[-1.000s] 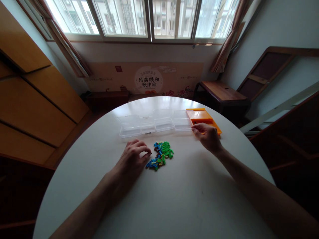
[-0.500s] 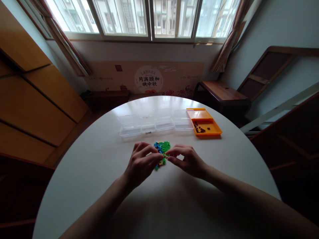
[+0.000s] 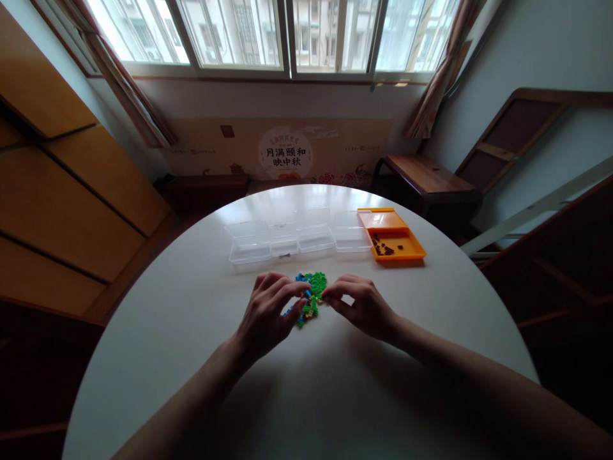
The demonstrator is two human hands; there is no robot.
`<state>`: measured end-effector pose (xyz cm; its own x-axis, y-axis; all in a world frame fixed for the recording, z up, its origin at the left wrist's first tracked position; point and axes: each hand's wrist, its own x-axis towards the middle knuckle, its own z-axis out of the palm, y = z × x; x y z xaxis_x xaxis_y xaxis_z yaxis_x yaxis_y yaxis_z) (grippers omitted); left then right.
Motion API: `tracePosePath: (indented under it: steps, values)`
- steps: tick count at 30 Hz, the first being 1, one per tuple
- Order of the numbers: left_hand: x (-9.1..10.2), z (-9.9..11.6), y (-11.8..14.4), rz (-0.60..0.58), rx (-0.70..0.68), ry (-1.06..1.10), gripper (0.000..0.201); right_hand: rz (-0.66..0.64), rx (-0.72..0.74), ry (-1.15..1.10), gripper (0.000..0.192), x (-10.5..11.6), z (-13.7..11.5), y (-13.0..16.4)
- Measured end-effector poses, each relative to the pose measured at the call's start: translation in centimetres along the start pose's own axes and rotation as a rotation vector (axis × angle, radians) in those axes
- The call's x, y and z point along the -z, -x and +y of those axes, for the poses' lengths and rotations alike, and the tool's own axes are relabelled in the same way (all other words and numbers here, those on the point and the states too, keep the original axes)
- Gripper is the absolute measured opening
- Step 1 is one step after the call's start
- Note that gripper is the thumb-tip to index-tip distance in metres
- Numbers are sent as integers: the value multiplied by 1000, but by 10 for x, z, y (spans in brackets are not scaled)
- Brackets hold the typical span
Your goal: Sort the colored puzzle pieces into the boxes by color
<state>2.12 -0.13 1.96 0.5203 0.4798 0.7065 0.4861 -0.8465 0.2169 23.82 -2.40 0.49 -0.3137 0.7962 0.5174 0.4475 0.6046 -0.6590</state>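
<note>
Pinching at the heap of small bricks (image 3: 311, 291) mid-table, my left hand (image 3: 268, 313) and right hand (image 3: 361, 306) curl fingertips together from either side, probably to separate pieces; clear boxes (image 3: 282, 239) and orange tray (image 3: 395, 239) wait beyond.

Bare table (image 3: 306, 383) near side, clear boxes (image 3: 282, 239) & orange tray (image 3: 400, 239) block far side

The left hand (image 3: 268, 313) and right hand (image 3: 360, 305) cover part of the brick pile (image 3: 312, 289), and whether either pinches a brick cannot be told. The dark bits in the orange tray (image 3: 401, 244) are too small to identify. The table (image 3: 191, 332) runs past the bottom edge.
</note>
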Motion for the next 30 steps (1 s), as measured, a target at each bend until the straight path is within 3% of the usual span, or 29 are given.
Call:
tracePosePath:
  steps: [5,11,15,20,24,30]
  values:
    - [2,-11,5,-37,21,-46,13,117,-66,169,13,21,25,-6]
    - [5,-19,13,-64,64,-98,12,405,-221,368,18,60,70,-8]
    - [3,-20,17,-109,142,-150,13,517,-356,410,23,78,92,-4]
    - [-1,-23,21,-228,236,-197,19,539,-436,448,28,84,103,0]
    - [-2,-24,22,-320,209,-188,19,520,-440,443,31,81,102,-1]
    - [-1,-25,21,-278,185,-179,13,475,-409,410,30,74,90,-5]
